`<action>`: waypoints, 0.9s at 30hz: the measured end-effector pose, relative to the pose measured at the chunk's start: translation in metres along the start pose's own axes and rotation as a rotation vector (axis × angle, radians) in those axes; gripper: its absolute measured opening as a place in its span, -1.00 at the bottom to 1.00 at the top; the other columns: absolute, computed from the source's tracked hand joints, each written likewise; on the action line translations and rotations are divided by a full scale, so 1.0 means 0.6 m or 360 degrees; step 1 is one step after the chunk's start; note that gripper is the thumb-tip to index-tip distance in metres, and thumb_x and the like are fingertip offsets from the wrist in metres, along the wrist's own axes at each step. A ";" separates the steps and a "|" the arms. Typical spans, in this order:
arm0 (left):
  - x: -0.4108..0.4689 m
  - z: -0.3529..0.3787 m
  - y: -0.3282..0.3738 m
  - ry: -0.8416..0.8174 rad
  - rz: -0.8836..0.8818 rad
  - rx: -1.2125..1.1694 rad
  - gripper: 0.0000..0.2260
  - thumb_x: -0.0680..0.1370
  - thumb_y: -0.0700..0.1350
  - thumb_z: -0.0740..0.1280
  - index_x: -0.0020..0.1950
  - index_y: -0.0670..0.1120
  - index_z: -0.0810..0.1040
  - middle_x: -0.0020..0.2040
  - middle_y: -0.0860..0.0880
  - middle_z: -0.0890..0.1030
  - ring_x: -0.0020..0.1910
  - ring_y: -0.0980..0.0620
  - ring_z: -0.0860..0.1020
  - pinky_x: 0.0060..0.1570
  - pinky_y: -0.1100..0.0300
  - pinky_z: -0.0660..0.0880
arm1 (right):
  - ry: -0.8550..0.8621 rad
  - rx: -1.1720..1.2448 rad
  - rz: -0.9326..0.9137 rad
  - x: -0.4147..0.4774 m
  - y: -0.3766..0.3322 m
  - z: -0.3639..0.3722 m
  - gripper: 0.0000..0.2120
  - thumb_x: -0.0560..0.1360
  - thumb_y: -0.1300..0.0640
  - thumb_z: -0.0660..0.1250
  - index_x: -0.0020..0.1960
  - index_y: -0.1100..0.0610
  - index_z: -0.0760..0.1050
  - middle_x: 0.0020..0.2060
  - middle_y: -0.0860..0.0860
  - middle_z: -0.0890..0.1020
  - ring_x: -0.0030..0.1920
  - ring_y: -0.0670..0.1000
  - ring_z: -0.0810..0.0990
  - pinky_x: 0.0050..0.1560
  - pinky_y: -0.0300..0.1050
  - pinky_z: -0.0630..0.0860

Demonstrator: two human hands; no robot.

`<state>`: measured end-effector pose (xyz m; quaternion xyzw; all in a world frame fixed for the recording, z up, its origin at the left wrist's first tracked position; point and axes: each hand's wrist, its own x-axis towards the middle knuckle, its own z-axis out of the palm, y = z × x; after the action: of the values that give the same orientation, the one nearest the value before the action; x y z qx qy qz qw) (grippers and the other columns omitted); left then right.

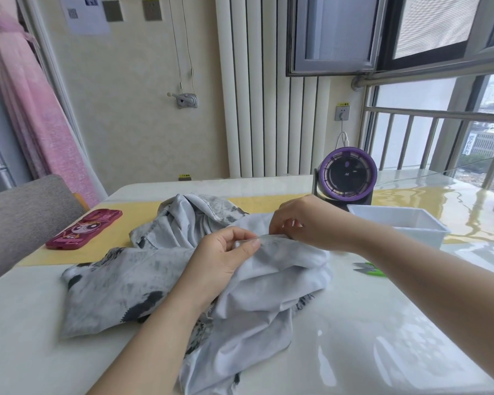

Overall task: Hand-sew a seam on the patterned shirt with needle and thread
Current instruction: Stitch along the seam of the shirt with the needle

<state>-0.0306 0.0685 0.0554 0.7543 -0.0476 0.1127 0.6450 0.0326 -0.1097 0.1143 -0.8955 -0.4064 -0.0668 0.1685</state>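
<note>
The pale grey shirt with dark blotchy print (117,283) lies crumpled across the middle of the white table (368,337). My left hand (223,258) pinches a raised fold of the shirt along its stitched edge, thumb on top. My right hand (303,220) sits just right of it, fingers curled and pinching at the same seam edge. A thin needle appears to lie between the two hands at the fold, too small to make out clearly. The thread does not show.
A pink phone case (83,229) lies at the left on the yellow table runner. A purple round fan (347,173) stands at the back right, with a white plastic bin (397,223) beside it. Small green thread snips (368,269) lie right of the shirt. A grey chair (20,218) is at the left.
</note>
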 end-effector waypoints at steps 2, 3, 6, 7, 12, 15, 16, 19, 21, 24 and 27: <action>0.000 0.000 0.000 -0.0014 -0.0018 -0.0013 -0.97 0.48 -0.15 0.40 -0.15 -0.04 0.61 -0.19 -0.10 0.49 -0.16 0.01 0.41 -0.08 0.13 0.34 | 0.0008 0.0000 0.0003 0.000 0.001 0.000 -0.73 0.48 0.33 0.24 -0.06 0.05 0.64 -0.29 -0.25 0.50 -0.25 -0.27 0.46 -0.18 -0.35 0.40; 0.000 0.001 0.001 -0.0024 -0.0022 -0.0019 -0.97 0.49 -0.15 0.40 -0.15 -0.04 0.61 -0.18 -0.11 0.50 -0.16 0.00 0.42 -0.07 0.13 0.35 | 0.0008 -0.0001 0.0003 0.000 0.001 0.000 -0.74 0.48 0.33 0.25 -0.07 0.04 0.64 -0.29 -0.25 0.50 -0.25 -0.27 0.46 -0.18 -0.33 0.40; 0.002 0.001 -0.001 -0.0034 -0.0026 -0.0020 -0.96 0.49 -0.16 0.39 -0.14 -0.04 0.61 -0.17 -0.10 0.51 -0.15 0.02 0.44 -0.08 0.20 0.37 | 0.0028 -0.0006 -0.0014 -0.001 0.001 -0.002 -0.76 0.49 0.30 0.27 -0.07 0.02 0.64 -0.23 -0.18 0.56 -0.22 -0.19 0.50 -0.12 -0.24 0.46; 0.003 0.001 -0.001 -0.0037 -0.0029 -0.0031 -0.96 0.49 -0.16 0.39 -0.14 -0.04 0.61 -0.17 -0.10 0.51 -0.15 0.03 0.44 -0.08 0.22 0.38 | 0.0040 -0.0009 -0.0023 -0.001 0.001 -0.002 -0.77 0.49 0.29 0.28 -0.07 0.01 0.64 -0.20 -0.12 0.59 -0.20 -0.12 0.52 -0.11 -0.20 0.48; 0.005 -0.003 -0.003 -0.0064 -0.0106 -0.0210 -0.97 0.48 -0.19 0.39 -0.14 -0.09 0.61 -0.16 -0.10 0.59 -0.13 0.01 0.52 0.01 0.14 0.42 | 0.0124 -0.0005 -0.0058 0.002 0.001 0.002 -0.80 0.49 0.30 0.32 -0.05 0.07 0.66 -0.18 -0.05 0.62 -0.22 -0.08 0.51 -0.14 -0.23 0.45; 0.006 -0.003 -0.004 -0.0086 -0.0154 -0.0266 -0.97 0.46 -0.19 0.40 -0.15 -0.08 0.63 -0.13 -0.13 0.60 -0.11 -0.01 0.54 0.04 0.12 0.42 | 0.0281 0.0173 -0.0030 0.002 -0.004 0.007 -0.82 0.50 0.31 0.33 0.02 0.11 0.64 -0.09 -0.02 0.67 -0.14 -0.08 0.61 -0.05 -0.25 0.51; 0.006 -0.003 -0.005 -0.0091 -0.0158 -0.0259 -0.97 0.47 -0.20 0.40 -0.15 -0.09 0.63 -0.13 -0.13 0.60 -0.12 0.01 0.54 0.04 0.13 0.42 | 0.0320 0.0275 -0.0004 0.000 -0.007 0.007 -0.82 0.51 0.30 0.32 0.03 0.11 0.63 -0.06 -0.01 0.68 -0.08 -0.08 0.63 0.00 -0.24 0.52; 0.007 -0.001 -0.005 -0.0086 -0.0166 -0.0255 -0.97 0.47 -0.21 0.39 -0.15 -0.10 0.62 -0.15 -0.11 0.60 -0.14 0.04 0.55 0.02 0.16 0.43 | 0.0304 0.0433 0.0054 -0.003 -0.017 0.008 -0.79 0.54 0.30 0.24 0.03 0.07 0.59 -0.07 -0.08 0.66 -0.03 -0.12 0.64 0.02 -0.23 0.53; 0.008 -0.001 -0.006 -0.0058 -0.0167 -0.0296 -0.97 0.47 -0.21 0.39 -0.14 -0.11 0.62 -0.17 -0.09 0.62 -0.14 0.03 0.56 0.04 0.13 0.43 | 0.0243 0.0526 0.0060 -0.006 -0.024 0.009 -0.76 0.55 0.32 0.20 -0.01 0.03 0.55 -0.13 -0.20 0.61 -0.05 -0.17 0.63 0.03 -0.23 0.53; 0.008 0.003 -0.005 -0.0006 -0.0141 -0.0347 -0.96 0.46 -0.18 0.39 -0.11 -0.12 0.62 -0.17 -0.04 0.66 -0.11 0.05 0.59 0.06 0.16 0.47 | 0.0158 0.0657 0.0000 -0.014 -0.036 0.013 -0.76 0.53 0.35 0.21 -0.01 0.03 0.50 -0.08 -0.21 0.60 -0.02 -0.23 0.62 0.04 -0.24 0.54; 0.009 0.010 -0.001 0.0002 -0.0131 -0.0441 -0.72 0.36 -0.07 0.40 0.00 -0.19 0.61 -0.08 -0.10 0.69 -0.06 0.03 0.62 0.09 0.16 0.49 | 0.0138 0.0539 -0.0079 -0.017 -0.037 0.022 -0.79 0.46 0.31 0.29 0.02 0.07 0.54 -0.02 -0.11 0.63 -0.05 -0.22 0.60 -0.01 -0.23 0.53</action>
<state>-0.0242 0.0631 0.0550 0.6592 -0.0313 0.0788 0.7472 0.0091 -0.0987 0.1046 -0.8402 -0.4263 -0.0402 0.3327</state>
